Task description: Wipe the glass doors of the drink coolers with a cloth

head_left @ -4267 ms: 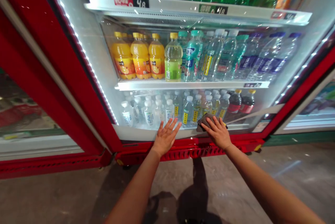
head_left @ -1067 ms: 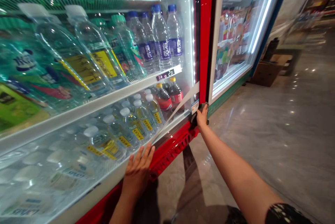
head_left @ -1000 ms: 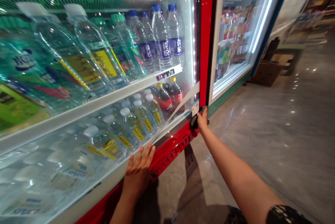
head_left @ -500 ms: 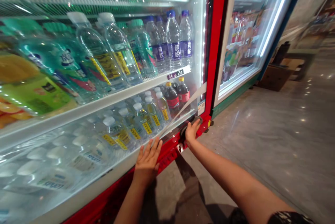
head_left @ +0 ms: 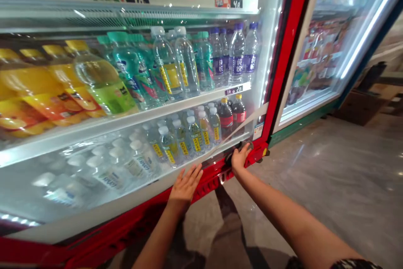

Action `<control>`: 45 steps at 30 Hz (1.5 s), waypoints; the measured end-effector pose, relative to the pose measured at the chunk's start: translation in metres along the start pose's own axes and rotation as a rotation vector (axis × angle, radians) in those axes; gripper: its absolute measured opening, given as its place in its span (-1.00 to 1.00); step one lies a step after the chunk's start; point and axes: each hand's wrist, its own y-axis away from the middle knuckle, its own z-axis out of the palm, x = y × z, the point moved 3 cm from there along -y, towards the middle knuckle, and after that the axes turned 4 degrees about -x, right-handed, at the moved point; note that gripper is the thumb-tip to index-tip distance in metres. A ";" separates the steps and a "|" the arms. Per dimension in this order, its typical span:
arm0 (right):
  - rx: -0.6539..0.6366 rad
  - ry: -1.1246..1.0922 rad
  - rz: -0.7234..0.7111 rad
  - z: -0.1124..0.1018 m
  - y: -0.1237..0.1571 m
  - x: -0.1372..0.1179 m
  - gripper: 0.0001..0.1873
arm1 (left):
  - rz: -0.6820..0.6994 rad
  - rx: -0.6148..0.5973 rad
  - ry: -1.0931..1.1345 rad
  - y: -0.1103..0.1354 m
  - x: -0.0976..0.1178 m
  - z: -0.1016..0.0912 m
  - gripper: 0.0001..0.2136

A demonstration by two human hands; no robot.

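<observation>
My left hand (head_left: 185,185) lies flat with its fingers apart on the lower border of the glass-fronted drinks fridge (head_left: 217,176). To its right, my right hand (head_left: 239,158) is closed on a black object with rounded ends (head_left: 229,159), set low against the glass near the corner; my fingers partly cover it, and its exact kind is unclear. A pale strip (head_left: 248,120) slants across the glass above both hands, from the right frame down towards my left fingertips. Behind the glass, small clear bottles (head_left: 195,134) and cola bottles (head_left: 226,116) stand on the bottom shelf.
Orange drink bottles (head_left: 40,88) and purple-labelled water bottles (head_left: 237,57) fill the shelf above. A second lit fridge (head_left: 327,59) stands to the right. Further right, a brown box (head_left: 362,103) sits on the shiny grey floor (head_left: 340,168).
My view has turned leftward, so the fridge and both hands appear further right and more of the left shelves shows. Both hands keep their places on the fridge's lower edge.
</observation>
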 end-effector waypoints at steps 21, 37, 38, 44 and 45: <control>-0.501 0.478 -1.214 -0.009 0.118 -0.044 -0.19 | -0.146 -0.189 -0.040 0.146 -0.040 -0.024 -0.44; -0.763 0.277 -1.598 -0.002 0.130 -0.102 -0.34 | -0.221 -0.261 -0.072 0.187 -0.048 -0.030 -0.41; -0.783 0.281 -1.603 -0.006 0.122 -0.095 -0.35 | -0.233 -0.266 -0.070 0.190 -0.049 -0.029 -0.41; -0.861 0.317 -1.599 -0.005 0.107 -0.076 -0.37 | -0.280 -0.331 -0.047 0.209 -0.053 -0.031 -0.44; -0.848 0.297 -1.620 -0.001 0.115 -0.082 -0.38 | -0.289 -0.343 -0.042 0.213 -0.054 -0.032 -0.44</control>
